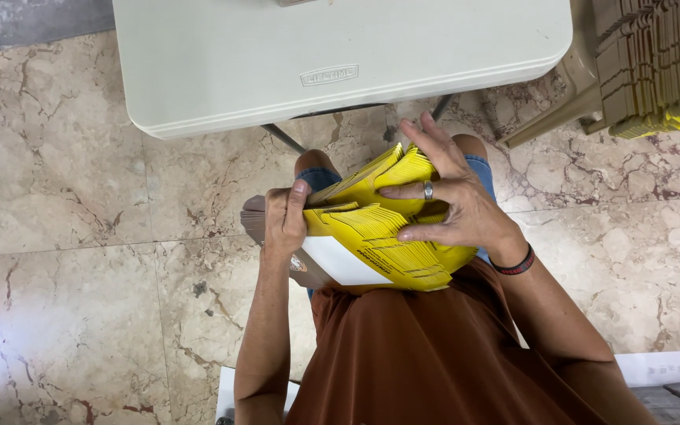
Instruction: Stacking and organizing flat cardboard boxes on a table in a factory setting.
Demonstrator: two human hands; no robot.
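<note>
Both hands grip the stack (379, 236) of flat yellow cartons, left hand (283, 224) clamping its edge, right hand (454, 197) spread on top; light, bendy, slippery, best pinched at the edges.

Table (340, 55): pale grey plastic folding type, top centre of frame; dark metal legs (285, 139) showing below its edge. Floor (72, 260): beige marble tiles w/ brown veining, fills left side & right centre. Stacked flat card pieces (655, 63), brown w/ yellow edges, upper right corner. White sheet (667, 366), lower right.
</note>
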